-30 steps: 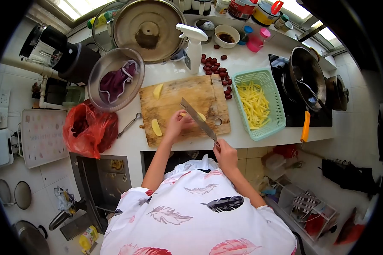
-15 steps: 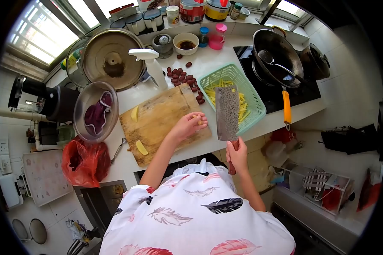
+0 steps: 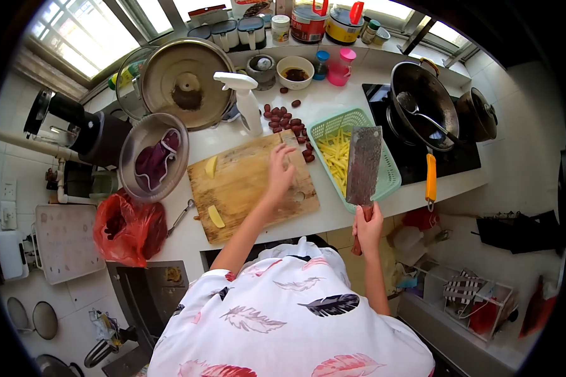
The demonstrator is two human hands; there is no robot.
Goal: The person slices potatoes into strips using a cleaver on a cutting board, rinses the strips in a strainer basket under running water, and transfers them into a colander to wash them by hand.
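Observation:
My left hand (image 3: pixel 281 171) hovers over the wooden cutting board (image 3: pixel 239 191), its fingers apart and nothing visible in them. Two pale yellow slices, apparently potato, lie towards the board's left side: an upper slice (image 3: pixel 211 166) and a lower slice (image 3: pixel 216 216). Gripped by its wooden handle, a cleaver (image 3: pixel 363 164) stands blade-up in my right hand (image 3: pixel 368 226). The broad blade covers part of a green plastic basket (image 3: pixel 391 179), which contains yellow cut strips (image 3: pixel 334 157).
Red dates (image 3: pixel 283 119) lie behind the board, near a white spray bottle (image 3: pixel 248 110). A wok (image 3: pixel 424 94) with an orange handle sits on the stove at right. To the left are a bowl with purple cloth (image 3: pixel 127 160) and a red plastic bag (image 3: pixel 130 229).
My left hand has opened and moved up over the board; the small yellow piece it held is gone from its fingers. The cleaver remains in my right hand. The camera view has shifted slightly.

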